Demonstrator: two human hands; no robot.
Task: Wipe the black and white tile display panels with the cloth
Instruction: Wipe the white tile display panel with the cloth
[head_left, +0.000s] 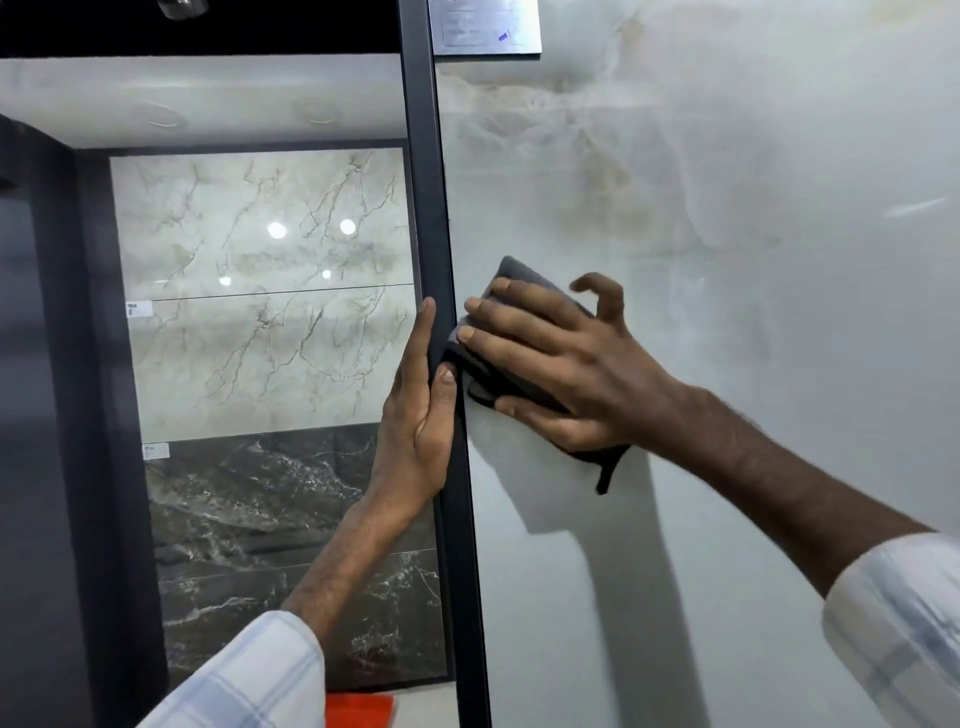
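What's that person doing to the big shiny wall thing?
A person is cleaning a tile display. The right hand presses a dark grey cloth flat against the pale marbled panel, close to its dark frame. The left hand holds that frame's edge between thumb and fingers. Beyond the frame are white marbled tiles above black marbled tiles.

Right hand (561, 364) presses a dark cloth (480, 376) flat against the pale panel (727, 208); left hand (421, 415) holds the black frame (423, 182).

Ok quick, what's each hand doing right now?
Left hand: grips the panel's dark frame.
Right hand: open, pressing the grey cloth flat on the white panel.
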